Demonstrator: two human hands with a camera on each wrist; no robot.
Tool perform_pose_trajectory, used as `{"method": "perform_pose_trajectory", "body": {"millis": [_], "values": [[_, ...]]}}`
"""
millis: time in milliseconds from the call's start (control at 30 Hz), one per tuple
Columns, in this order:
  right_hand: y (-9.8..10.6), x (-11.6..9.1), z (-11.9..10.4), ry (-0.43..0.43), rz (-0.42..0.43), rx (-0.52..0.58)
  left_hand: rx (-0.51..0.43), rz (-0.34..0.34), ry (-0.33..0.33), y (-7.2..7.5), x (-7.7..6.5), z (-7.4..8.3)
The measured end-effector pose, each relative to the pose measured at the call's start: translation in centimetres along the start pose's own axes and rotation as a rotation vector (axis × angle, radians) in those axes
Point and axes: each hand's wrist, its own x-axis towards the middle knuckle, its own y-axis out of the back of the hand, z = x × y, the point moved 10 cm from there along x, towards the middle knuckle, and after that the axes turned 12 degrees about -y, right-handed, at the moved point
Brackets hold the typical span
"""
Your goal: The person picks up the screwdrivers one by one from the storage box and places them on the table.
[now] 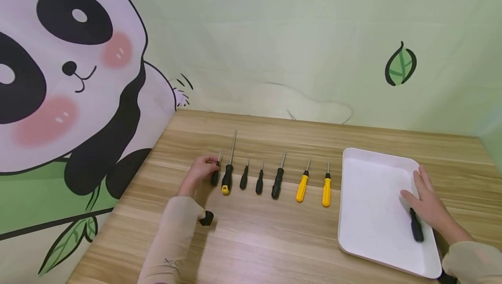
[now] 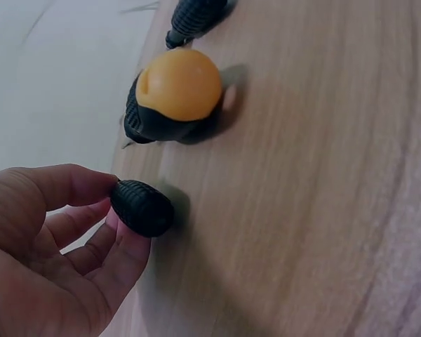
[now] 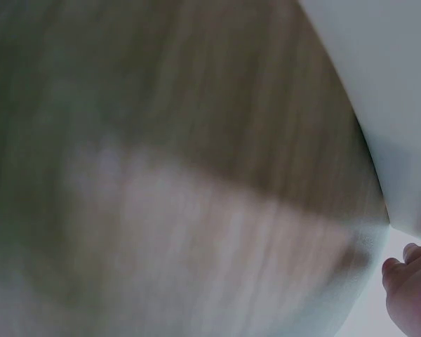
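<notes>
In the head view, a row of several screwdrivers lies on the wooden table. My left hand (image 1: 204, 168) pinches the short black screwdriver (image 1: 215, 177) at the row's left end, thumb and fingertips around its ribbed handle (image 2: 144, 208) in the left wrist view. Beside it lies a long black screwdriver with a yellow butt (image 1: 226, 181). My right hand (image 1: 427, 199) rests over the right rim of the white tray (image 1: 372, 201), its fingers fairly straight and the thumb reaching inside. Beneath that hand a black screwdriver (image 1: 417, 228) lies in the tray, its front part hidden.
Three black screwdrivers, one of them longer (image 1: 277, 184), and two yellow ones (image 1: 303, 187) continue the row toward the tray. A small black object (image 1: 206, 218) shows at the left cuff. Behind the table (image 1: 251, 240) hangs a green backdrop (image 1: 251, 57) with a panda.
</notes>
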Motion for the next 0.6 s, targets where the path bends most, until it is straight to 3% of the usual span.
{"method": "perform_pose_trajectory", "body": {"millis": [67, 167, 200, 300, 400, 467, 500, 567, 600], "values": [[0.0, 0.0, 0.1, -0.003, 0.001, -0.005, 0.002, -0.007, -0.035, -0.6, -2.1, 3.7], [-0.1, 0.0, 0.1, -0.005, 0.0, -0.012, 0.035, -0.019, -0.024, -1.0, -3.6, 6.3], [-0.1, 0.0, 0.1, -0.004, 0.001, -0.013, 0.046, -0.014, -0.033, -0.7, -2.4, 4.7], [-0.1, 0.1, 0.1, -0.005, -0.001, -0.015, 0.099, 0.007, 0.011, -0.3, -1.3, 2.5], [-0.1, 0.1, 0.1, -0.011, -0.006, -0.012, 0.103, 0.019, -0.033, 0.4, 0.9, -0.8], [-0.2, 0.0, 0.1, -0.012, -0.01, -0.007, 0.119, 0.021, -0.044, 0.5, 1.4, -1.4], [-0.2, 0.0, 0.1, -0.013, -0.01, -0.004, 0.118, 0.015, -0.055, 0.1, 0.1, 0.8], [-0.1, 0.0, 0.1, -0.01, -0.009, -0.001, 0.156, 0.019, -0.022, -0.3, -1.5, 3.3], [-0.1, 0.0, 0.1, -0.007, -0.009, 0.002, 0.139, 0.015, -0.053, -0.5, -2.4, 5.0]]}}
